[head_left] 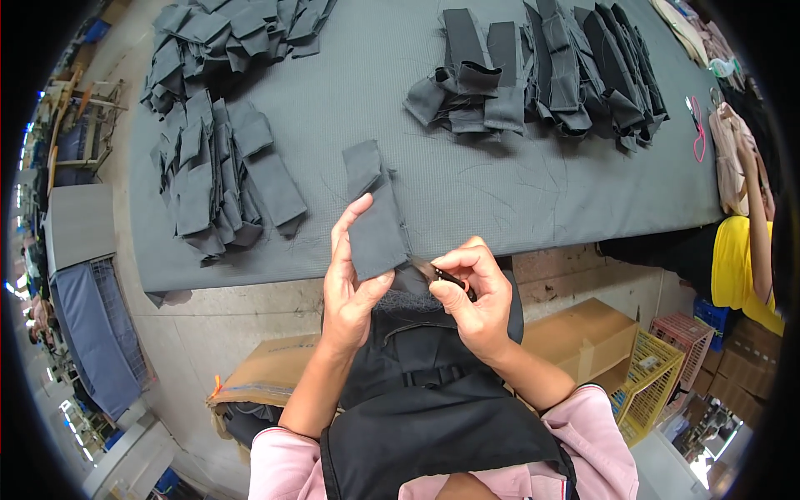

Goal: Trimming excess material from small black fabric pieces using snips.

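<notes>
My left hand [350, 287] grips a dark grey fabric strip [375, 221] between thumb and fingers, just past the near edge of the table. The strip is folded and its right edge is frayed. In my right hand [479, 300] is a small pair of thread snips [446, 275] with dark handles, the fingers closed around them. Their blades point left and meet the strip's lower right corner. Whether the blades touch a thread is too small to tell. Loose threads [408, 302] lie on my black apron [417, 417] below.
Stacks of grey strips lie at the table's left [225, 179], far left [229, 37] and far right [554, 75]. Pink-handled scissors [698, 133] rest near the right edge. Cardboard boxes [575, 337] and a yellow crate [646, 387] stand below. Another person's arm [757, 217] shows at right.
</notes>
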The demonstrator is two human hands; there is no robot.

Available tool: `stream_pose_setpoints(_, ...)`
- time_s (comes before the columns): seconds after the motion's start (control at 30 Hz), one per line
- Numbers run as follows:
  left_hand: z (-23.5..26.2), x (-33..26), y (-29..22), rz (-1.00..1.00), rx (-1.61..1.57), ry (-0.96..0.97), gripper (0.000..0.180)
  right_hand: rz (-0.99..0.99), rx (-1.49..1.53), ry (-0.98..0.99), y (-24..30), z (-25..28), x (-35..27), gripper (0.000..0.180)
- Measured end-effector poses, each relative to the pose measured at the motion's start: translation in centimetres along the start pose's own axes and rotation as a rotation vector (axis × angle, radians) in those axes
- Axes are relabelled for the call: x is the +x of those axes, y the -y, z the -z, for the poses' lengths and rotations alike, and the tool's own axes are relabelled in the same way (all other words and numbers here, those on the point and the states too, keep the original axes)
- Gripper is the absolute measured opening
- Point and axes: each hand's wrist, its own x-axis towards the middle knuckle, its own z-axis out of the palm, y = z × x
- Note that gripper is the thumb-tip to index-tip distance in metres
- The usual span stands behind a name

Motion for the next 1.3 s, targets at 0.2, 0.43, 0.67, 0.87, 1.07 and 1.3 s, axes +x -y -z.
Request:
stream_pose_setpoints(0.2,-0.1,0.0,0.4,-0.005,0.001,-0.002,0.063,-0.061,0.062,-0.068,0.5,0.1,-0.1,0.021)
stream_pose_setpoints(0.43,1.2,0.6,-0.1,0.038,0.298,0.064,0.025,0.145,-0.349,0.219,2.2,0.3,4.0,0.011)
stream_pose_setpoints(0.67,0.7,0.0,0.4,0.083,0.072,-0.118,0.024,-0.464,0.335,0.236,1.0,0.1,4.0,0.015)
stream_pose_setpoints(0.87,0.5,0.3,-0.5,-0.065,0.428,-0.033,0.015,-0.602,0.418,0.234,0.5,0.0,3.8,0.010)
stream_pose_setpoints(1.07,0.8,-0.2,0.5,0.101,0.355,-0.090,0.012,-0.195,0.057,0.070,1.2,-0.6,2.9,0.026)
stream_pose_setpoints(1.3,-0.1,0.0,-0.1,0.123,0.246,-0.130,0.017,0.380,-0.736,0.072,1.3,2.4,2.9,0.032)
